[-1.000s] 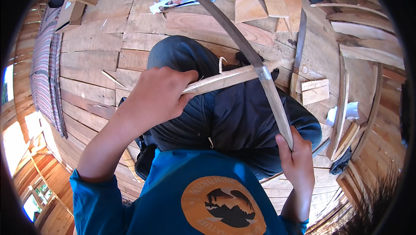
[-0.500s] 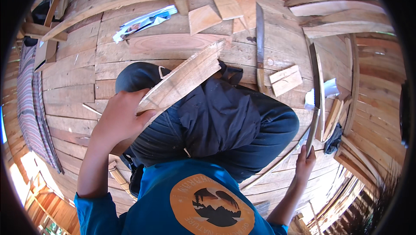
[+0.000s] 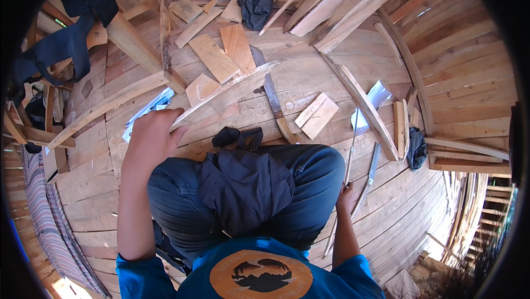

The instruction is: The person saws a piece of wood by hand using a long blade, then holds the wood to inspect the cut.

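Observation:
My left hand (image 3: pixel 157 138) is closed around the near end of a rough wooden board (image 3: pixel 226 92). The board is raised above the floor in front of my left knee, almost edge-on, its far end pointing away and to the right. Low beside my right knee, my right hand (image 3: pixel 346 198) is closed on a long thin tool (image 3: pixel 351 147), which points forward. It shows nearly edge-on, so its exact kind cannot be made out. Close by on the floor lies a narrow bluish strip (image 3: pixel 374 164). Dark cloth (image 3: pixel 245 186) covers my lap.
A handsaw (image 3: pixel 273 100) lies ahead, near a small wooden block (image 3: pixel 317 116) and flat board offcuts (image 3: pixel 212 56). To the right, a long plank (image 3: pixel 361 103) slants past crumpled white paper (image 3: pixel 375 97) and a black plastic bag (image 3: pixel 417 149). A wooden bench frame (image 3: pixel 110 103) stands at left.
The view has swung to the right. The board has turned from showing its broad face to nearly edge-on. My right hand has come in closer to my right knee with the tool.

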`<state>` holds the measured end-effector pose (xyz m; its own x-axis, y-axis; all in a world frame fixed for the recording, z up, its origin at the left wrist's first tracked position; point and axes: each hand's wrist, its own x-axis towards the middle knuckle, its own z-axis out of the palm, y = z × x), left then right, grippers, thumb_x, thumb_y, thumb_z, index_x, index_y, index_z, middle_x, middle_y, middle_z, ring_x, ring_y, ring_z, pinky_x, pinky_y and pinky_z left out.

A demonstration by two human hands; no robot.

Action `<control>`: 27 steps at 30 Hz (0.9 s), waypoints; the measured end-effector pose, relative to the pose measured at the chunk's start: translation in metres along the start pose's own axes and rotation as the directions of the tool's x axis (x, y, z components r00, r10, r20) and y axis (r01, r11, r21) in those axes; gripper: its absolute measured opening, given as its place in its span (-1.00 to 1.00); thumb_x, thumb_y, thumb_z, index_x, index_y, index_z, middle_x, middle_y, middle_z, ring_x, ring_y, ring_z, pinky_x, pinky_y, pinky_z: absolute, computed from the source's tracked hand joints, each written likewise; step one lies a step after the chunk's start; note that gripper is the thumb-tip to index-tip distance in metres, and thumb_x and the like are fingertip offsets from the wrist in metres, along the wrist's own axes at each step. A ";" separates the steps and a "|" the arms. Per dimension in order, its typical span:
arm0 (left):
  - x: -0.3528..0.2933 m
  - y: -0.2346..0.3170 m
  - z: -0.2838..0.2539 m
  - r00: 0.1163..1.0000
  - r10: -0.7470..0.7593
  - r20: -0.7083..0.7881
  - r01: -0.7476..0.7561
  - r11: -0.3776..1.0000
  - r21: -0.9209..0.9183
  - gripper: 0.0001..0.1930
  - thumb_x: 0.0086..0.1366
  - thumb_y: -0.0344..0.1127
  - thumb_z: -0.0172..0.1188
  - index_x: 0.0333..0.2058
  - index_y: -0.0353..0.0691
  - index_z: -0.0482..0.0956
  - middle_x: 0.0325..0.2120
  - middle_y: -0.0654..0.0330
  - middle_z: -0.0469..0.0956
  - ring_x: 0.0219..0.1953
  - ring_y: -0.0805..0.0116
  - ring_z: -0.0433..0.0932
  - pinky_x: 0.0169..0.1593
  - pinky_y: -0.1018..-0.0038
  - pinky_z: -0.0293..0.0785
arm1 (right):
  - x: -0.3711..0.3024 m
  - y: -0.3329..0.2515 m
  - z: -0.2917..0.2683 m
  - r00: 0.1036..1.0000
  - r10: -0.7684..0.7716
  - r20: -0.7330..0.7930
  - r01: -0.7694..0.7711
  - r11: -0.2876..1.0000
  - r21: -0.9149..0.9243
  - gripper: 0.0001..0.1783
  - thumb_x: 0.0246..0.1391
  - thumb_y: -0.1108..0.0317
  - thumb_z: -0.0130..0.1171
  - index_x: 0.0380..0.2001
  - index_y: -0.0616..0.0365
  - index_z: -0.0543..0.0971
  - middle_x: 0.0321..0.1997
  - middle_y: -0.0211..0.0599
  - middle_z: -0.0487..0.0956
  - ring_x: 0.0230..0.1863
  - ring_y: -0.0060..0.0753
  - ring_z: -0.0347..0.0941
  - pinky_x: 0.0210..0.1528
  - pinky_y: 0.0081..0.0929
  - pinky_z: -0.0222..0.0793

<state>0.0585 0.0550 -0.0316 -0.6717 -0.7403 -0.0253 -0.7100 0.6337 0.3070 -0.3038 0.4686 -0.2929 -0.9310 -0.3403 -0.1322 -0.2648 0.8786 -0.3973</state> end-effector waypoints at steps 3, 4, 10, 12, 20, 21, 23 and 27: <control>0.036 -0.006 0.035 0.998 0.061 0.001 -0.061 0.998 0.020 -0.69 0.13 -0.21 0.28 -0.17 -0.20 0.63 -0.39 -0.01 0.62 -0.29 0.00 0.60 -0.21 0.18 0.50 | -0.004 0.019 0.007 0.998 0.055 0.032 -0.053 0.997 -0.062 -0.59 0.19 0.13 0.07 -0.13 0.31 0.46 -0.32 0.17 0.59 -0.23 0.20 0.54 -0.21 0.00 0.38; 0.045 -0.009 0.045 0.997 0.076 0.009 -0.076 0.996 0.045 -0.71 0.14 -0.22 0.27 -0.17 -0.17 0.63 -0.41 0.03 0.62 -0.30 0.04 0.61 -0.22 0.20 0.50 | -0.004 0.026 0.014 0.996 0.073 0.051 -0.069 0.995 -0.066 -0.61 0.18 0.15 0.07 -0.14 0.30 0.47 -0.30 0.18 0.59 -0.21 0.21 0.54 -0.20 0.01 0.38; 0.055 -0.011 0.050 0.991 0.051 0.123 -0.059 0.997 0.059 -0.74 0.12 -0.20 0.28 -0.22 -0.16 0.64 -0.41 0.07 0.62 -0.31 0.05 0.61 -0.23 0.20 0.50 | -0.014 0.020 0.020 0.952 0.201 0.233 -0.165 0.973 -0.164 -0.69 0.15 0.19 0.02 -0.20 0.23 0.47 -0.23 0.09 0.60 -0.16 0.18 0.53 -0.14 0.01 0.40; 0.051 -0.009 0.044 0.991 0.037 0.131 -0.045 0.997 0.058 -0.76 0.11 -0.27 0.27 -0.24 -0.18 0.64 -0.42 0.08 0.62 -0.31 0.05 0.61 -0.23 0.19 0.50 | -0.013 0.032 0.021 0.959 0.176 0.224 -0.162 0.984 -0.078 -0.67 0.14 0.18 0.03 -0.19 0.24 0.47 -0.20 0.12 0.59 -0.14 0.19 0.52 -0.11 0.02 0.40; 0.018 -0.006 0.015 0.987 0.020 0.162 -0.042 0.990 0.134 -0.78 -0.01 -0.51 0.20 -0.32 -0.20 0.62 -0.46 0.11 0.58 -0.30 0.08 0.60 -0.22 0.20 0.50 | 0.071 -0.058 -0.051 0.999 -0.031 0.042 0.019 0.960 0.278 -0.57 0.11 0.22 0.27 -0.07 0.27 0.43 -0.25 -0.07 0.52 -0.25 -0.24 0.49 -0.22 -0.34 0.41; 0.014 -0.003 0.013 0.990 0.034 0.137 -0.054 0.988 0.144 -0.79 -0.03 -0.51 0.20 -0.34 -0.20 0.62 -0.48 0.11 0.57 -0.31 0.09 0.60 -0.22 0.21 0.50 | 0.069 -0.112 -0.071 0.984 -0.177 -0.027 0.175 0.926 0.334 -0.64 0.16 0.28 0.21 -0.07 0.28 0.43 -0.21 -0.13 0.52 -0.24 -0.31 0.47 -0.22 -0.42 0.41; 0.007 0.006 0.010 0.991 0.057 0.119 -0.078 0.980 0.182 -0.80 -0.05 -0.51 0.20 -0.37 -0.19 0.62 -0.50 0.12 0.55 -0.31 0.10 0.59 -0.21 0.23 0.50 | 0.048 -0.210 -0.099 0.900 -0.432 -0.064 0.410 0.787 0.462 -0.70 0.14 0.41 0.20 -0.10 0.28 0.41 -0.17 -0.17 0.49 -0.24 -0.31 0.46 -0.16 -0.44 0.41; -0.012 0.027 0.004 0.987 0.055 0.152 -0.095 0.957 0.274 -0.84 -0.07 -0.50 0.20 -0.44 -0.17 0.63 -0.53 0.17 0.54 -0.33 0.17 0.58 -0.23 0.29 0.49 | -0.035 -0.354 -0.119 0.460 -0.888 0.023 0.820 0.434 0.372 -0.45 -0.18 0.33 0.42 -0.07 0.18 0.46 -0.06 -0.09 0.45 0.02 0.02 0.38 0.12 -0.17 0.26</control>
<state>0.0468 0.0822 -0.0272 -0.7340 -0.6619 -0.1524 -0.6734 0.7384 0.0360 -0.2074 0.2097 -0.0396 -0.1869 -0.9443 0.2708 -0.7851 -0.0221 -0.6190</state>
